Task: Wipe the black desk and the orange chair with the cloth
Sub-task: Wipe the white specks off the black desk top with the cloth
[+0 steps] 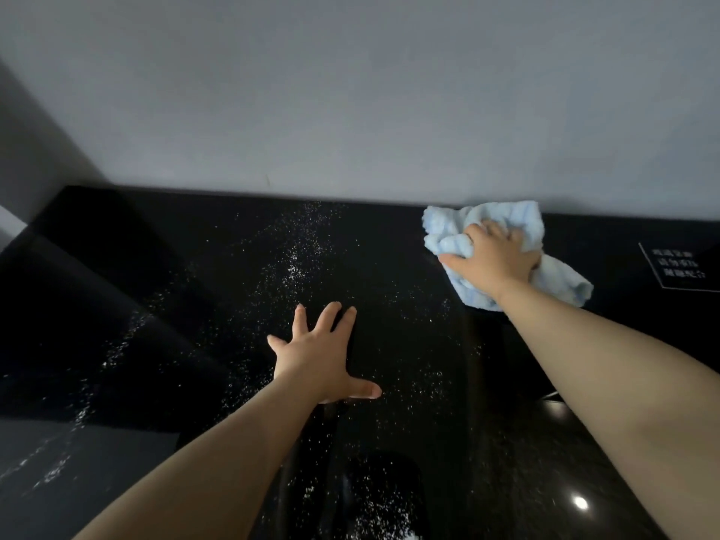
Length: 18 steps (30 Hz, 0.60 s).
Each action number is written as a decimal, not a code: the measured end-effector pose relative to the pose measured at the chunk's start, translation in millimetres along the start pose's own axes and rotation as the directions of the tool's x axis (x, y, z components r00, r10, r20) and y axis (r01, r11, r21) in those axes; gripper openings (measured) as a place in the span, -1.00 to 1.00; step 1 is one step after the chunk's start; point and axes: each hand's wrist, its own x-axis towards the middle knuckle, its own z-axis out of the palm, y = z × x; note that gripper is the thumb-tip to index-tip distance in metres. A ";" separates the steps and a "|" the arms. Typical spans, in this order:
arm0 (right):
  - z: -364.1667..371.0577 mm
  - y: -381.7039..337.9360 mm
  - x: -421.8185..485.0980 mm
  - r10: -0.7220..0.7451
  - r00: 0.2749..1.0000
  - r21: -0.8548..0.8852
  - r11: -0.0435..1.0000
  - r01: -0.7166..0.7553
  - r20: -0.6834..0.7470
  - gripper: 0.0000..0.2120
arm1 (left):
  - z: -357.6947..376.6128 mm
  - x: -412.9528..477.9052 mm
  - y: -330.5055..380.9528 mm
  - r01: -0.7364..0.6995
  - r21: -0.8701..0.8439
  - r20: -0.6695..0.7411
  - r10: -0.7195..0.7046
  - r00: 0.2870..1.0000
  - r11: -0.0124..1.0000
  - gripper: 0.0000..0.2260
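The glossy black desk fills the lower half of the view, speckled with white droplets or dust in its middle and left. A crumpled light-blue cloth lies at the desk's far right, against the wall. My right hand grips the cloth from above, fingers curled into its folds, pressing it on the desk. My left hand rests flat on the desk's middle, fingers spread straight, holding nothing. The orange chair is not in view.
A grey wall rises straight behind the desk's back edge. A white-lettered label is printed on the desk at far right. The desk's left part slopes off darker, with a white streak of specks.
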 end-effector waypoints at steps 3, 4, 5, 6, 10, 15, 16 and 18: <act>5.7 -6.8 -40.2 -0.198 0.977 0.012 0.980 0.199 -0.081 -0.79 | 0.3 0.4 -0.7 -0.004 -0.006 -0.003 0.004 1.000 1.000 0.06; 6.1 -8.0 -58.2 -0.312 0.942 -0.011 0.950 0.314 -0.126 -0.91 | 0.5 0.1 -0.5 -0.007 -0.008 -0.008 0.007 1.000 1.000 0.06; 4.7 -8.0 -73.9 -0.400 0.908 -0.020 0.916 0.400 -0.126 -0.86 | 0.7 -0.2 -0.1 -0.007 -0.009 -0.013 0.007 1.000 1.000 0.06; 1.7 -4.9 -81.4 -0.435 0.897 0.009 0.899 0.437 -0.084 -0.81 | 0.7 -0.4 0.2 -0.007 -0.009 -0.017 0.007 1.000 1.000 0.06; -22.1 7.6 -37.3 -0.195 0.954 0.230 0.941 0.248 -0.227 -0.75 | 0.0 0.0 -0.5 -0.010 0.018 -0.006 0.010 1.000 1.000 0.06; -11.5 21.2 39.5 0.086 0.992 -0.041 0.996 -0.083 0.093 -0.43 | 2.1 2.7 0.3 -0.013 0.033 0.009 0.013 1.000 0.999 0.06; -6.1 20.4 44.5 0.082 0.992 -0.102 0.992 -0.073 0.092 -0.47 | 2.0 2.4 0.6 -0.015 0.037 0.012 0.015 1.000 0.999 0.06; -2.6 11.5 47.8 0.041 0.998 -0.080 0.996 -0.037 0.054 -0.55 | 1.9 3.0 0.6 -0.016 0.036 0.009 0.016 1.000 0.999 0.06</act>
